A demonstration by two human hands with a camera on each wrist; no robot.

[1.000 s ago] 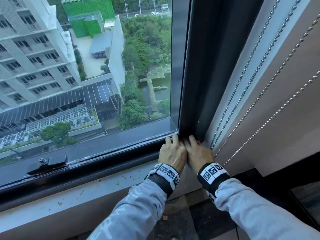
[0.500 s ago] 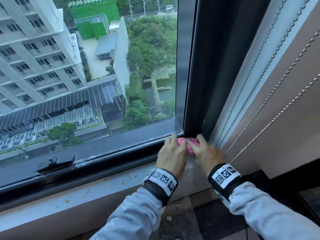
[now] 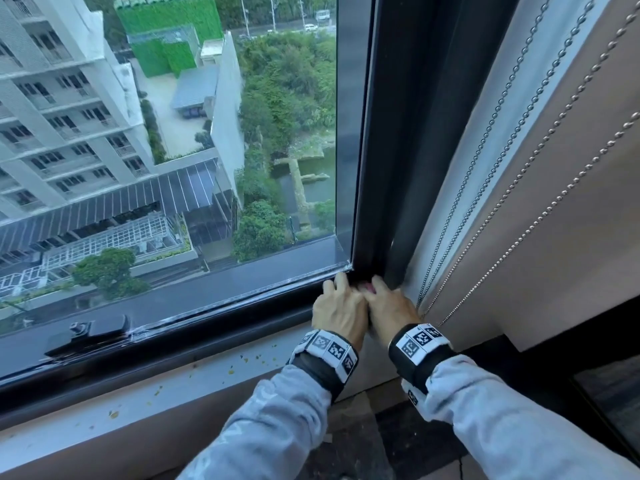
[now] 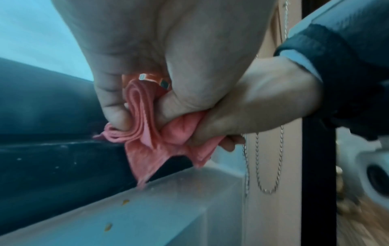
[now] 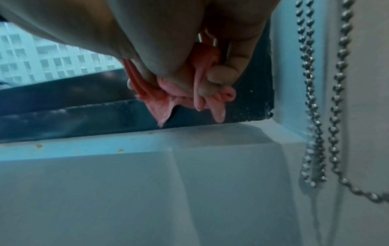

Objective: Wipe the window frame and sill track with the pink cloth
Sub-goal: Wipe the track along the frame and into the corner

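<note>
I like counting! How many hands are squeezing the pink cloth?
2: the left hand and the right hand, side by side in the window's bottom corner, both gripping the pink cloth.

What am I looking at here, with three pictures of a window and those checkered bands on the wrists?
No machine here: a person is cleaning a window, wearing three cameras. The wide picture comes from a camera on the head, looking down at both hands. The other two come from cameras strapped to the wrists, looking along each hand from below; the checkered wristbands sit where those are worn.

The left hand and right hand are pressed together in the bottom right corner of the dark window frame. Both grip one bunched pink cloth, which the head view almost hides.

Below runs a pale sill with small yellowish crumbs. A black window latch sits to the left, and metal bead chains hang on the right.
</note>
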